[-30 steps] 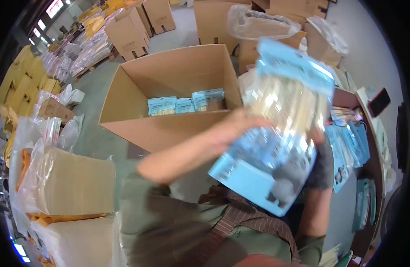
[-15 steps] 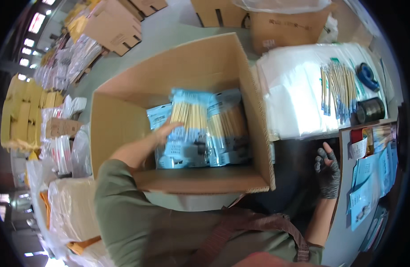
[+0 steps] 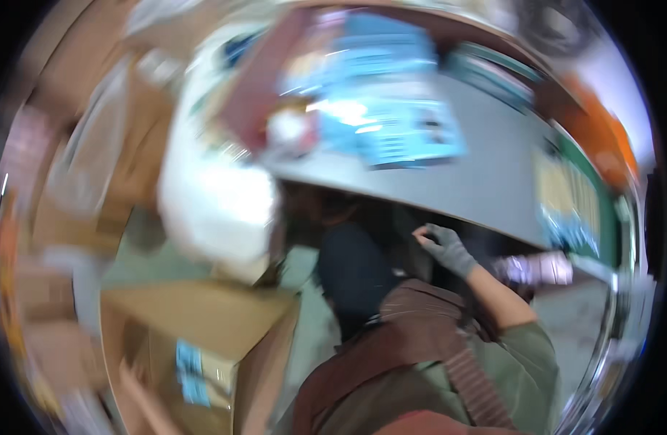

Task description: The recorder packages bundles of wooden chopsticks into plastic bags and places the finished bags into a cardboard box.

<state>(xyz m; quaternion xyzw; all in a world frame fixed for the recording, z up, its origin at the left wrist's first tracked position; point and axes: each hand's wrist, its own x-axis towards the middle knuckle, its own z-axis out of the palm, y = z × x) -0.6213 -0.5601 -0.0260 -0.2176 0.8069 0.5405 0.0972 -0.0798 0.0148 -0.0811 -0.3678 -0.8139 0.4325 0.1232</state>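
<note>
The open cardboard box (image 3: 192, 301) now lies at the lower left, and my left hand (image 3: 132, 380) reaches into it along its left wall. Motion blur smears that hand's fingers, so its grip is unclear. Beside it in the box are blue-and-clear packets of thin wooden sticks (image 3: 194, 373). My right hand (image 3: 448, 250), in a grey glove with bare fingertips, hovers just off the front edge of the grey table. Its fingers are loosely bent and apart, with nothing visible in them.
On the grey table (image 3: 493, 138) lie several light-blue packets (image 3: 398, 123). A stack of white plastic bags (image 3: 217, 196) stands left of it. Packed sticks (image 3: 572, 196) sit in a green-edged holder at right. Brown cartons (image 3: 123, 152) stand at far left.
My view has swung to the right, so the box has shifted to the lower left and the table fills the upper middle. My left hand now appears beside the packets, no longer over them.
</note>
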